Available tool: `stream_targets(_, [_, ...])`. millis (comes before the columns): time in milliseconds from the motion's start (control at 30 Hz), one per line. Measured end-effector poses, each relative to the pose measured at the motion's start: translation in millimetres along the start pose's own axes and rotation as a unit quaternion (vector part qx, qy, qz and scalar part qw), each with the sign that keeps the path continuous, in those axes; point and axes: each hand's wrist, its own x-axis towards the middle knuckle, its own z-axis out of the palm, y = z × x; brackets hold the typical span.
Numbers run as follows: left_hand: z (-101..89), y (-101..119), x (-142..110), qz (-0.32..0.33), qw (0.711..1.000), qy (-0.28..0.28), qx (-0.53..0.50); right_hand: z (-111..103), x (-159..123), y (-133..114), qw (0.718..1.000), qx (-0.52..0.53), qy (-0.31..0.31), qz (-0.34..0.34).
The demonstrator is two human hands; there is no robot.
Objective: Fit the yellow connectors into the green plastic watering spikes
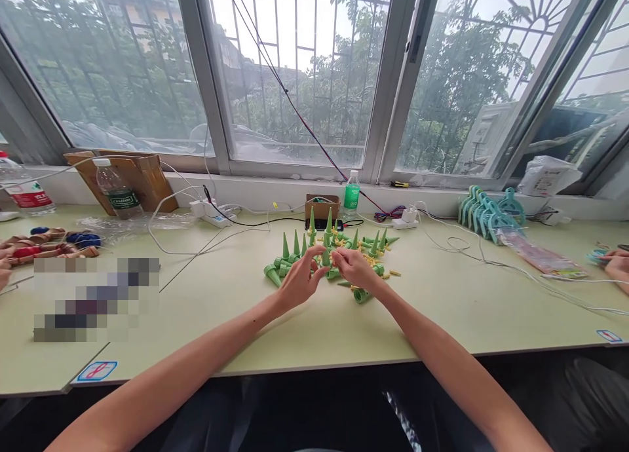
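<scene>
My left hand (298, 282) has its thumb and fingers curved around a green plastic spike (325, 258), a cone-shaped piece, over the front of a pile. Close beside it on the right, my right hand (356, 270) is closed in a pinch against the spike's side; what its fingertips hold is too small and hidden to name. Around both hands lie several more green spikes (285, 246), some standing point up and others on their sides. Small yellow pieces (394, 273) are scattered among them, mostly to the right. One hollow green end (361, 296) faces me below my right hand.
Behind the pile stand a small cardboard box (322, 207) and a green-labelled bottle (352, 195). White cables (462, 247) cross the pale table (236, 321). Teal hangers (491, 215) lie at the right, near another person's hand (617, 266). Wooden pieces (46, 247) lie far left.
</scene>
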Motion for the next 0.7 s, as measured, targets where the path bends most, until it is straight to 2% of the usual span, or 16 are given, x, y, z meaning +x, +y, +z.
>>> stream_targets(167, [0.9,-3.9,-0.4,0.008,1.0,0.005,0.007,-0.5,0.5,-1.9,1.0,0.012,-0.005,0.0])
stream_targets(400, [-2.0,7.1,5.7,-0.01,0.999,0.047,0.001,1.1,1.7,0.4,0.999,0.038,0.022,0.007])
stream_targets(567, [-3.0,8.1,10.5,-0.085,0.992,0.08,-0.055,-0.8,1.9,-0.6,0.998,0.039,0.052,0.014])
stream_targets(700, [-4.3,10.3,12.8,-0.163,0.972,0.062,-0.155,-0.8,0.9,-1.1,0.998,0.03,0.048,0.008])
